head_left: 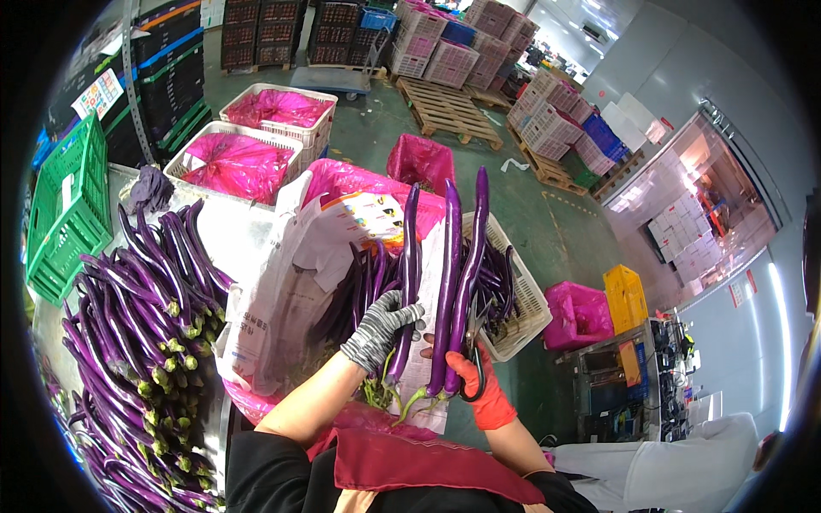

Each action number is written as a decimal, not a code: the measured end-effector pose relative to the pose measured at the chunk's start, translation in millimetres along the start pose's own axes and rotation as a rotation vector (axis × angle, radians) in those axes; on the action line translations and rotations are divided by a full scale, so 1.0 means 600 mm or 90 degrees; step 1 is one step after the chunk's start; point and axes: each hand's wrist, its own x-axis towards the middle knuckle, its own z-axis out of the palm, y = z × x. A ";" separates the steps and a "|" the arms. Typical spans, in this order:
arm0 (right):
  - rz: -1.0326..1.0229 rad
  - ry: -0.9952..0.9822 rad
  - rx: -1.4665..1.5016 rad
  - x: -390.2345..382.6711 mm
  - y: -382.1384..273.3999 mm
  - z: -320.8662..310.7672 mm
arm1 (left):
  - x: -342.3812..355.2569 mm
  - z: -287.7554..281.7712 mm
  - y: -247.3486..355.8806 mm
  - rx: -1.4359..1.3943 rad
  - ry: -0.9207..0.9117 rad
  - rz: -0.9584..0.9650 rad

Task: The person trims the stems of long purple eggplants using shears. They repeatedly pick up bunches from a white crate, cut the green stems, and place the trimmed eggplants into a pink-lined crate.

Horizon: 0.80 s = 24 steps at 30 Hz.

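Observation:
My left hand (382,332), in a grey knit glove, is closed round the lower part of a long purple eggplant (411,256). Its stem end points down toward me. In a red-orange glove, my right hand (487,393) grips two more long eggplants (448,265), side by side and stem ends down. The same hand has black-handled scissors (473,363) with the blades pointing up. Below the held eggplants is a crate lined with paper and pink film (261,333), with more eggplants (346,299) inside. Some of its contents are hidden behind my hands.
On the metal table at left lies a large heap of eggplants (128,342). A green crate (68,209) and a dark cloth (150,188) are beyond it. A white crate (534,303) of eggplants stands to the right. Pink-lined crates (239,162) and a wooden pallet (449,111) are farther off.

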 end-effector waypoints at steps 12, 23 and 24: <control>-0.010 -0.022 -0.073 0.029 -0.040 0.019 | 0.017 -0.026 -0.023 0.029 0.086 0.050; 0.014 -0.025 -0.085 0.038 -0.032 0.015 | 0.025 -0.049 -0.021 -0.176 -0.036 0.047; 0.017 -0.024 -0.083 0.038 -0.030 0.014 | 0.025 -0.050 -0.024 -0.173 -0.019 0.062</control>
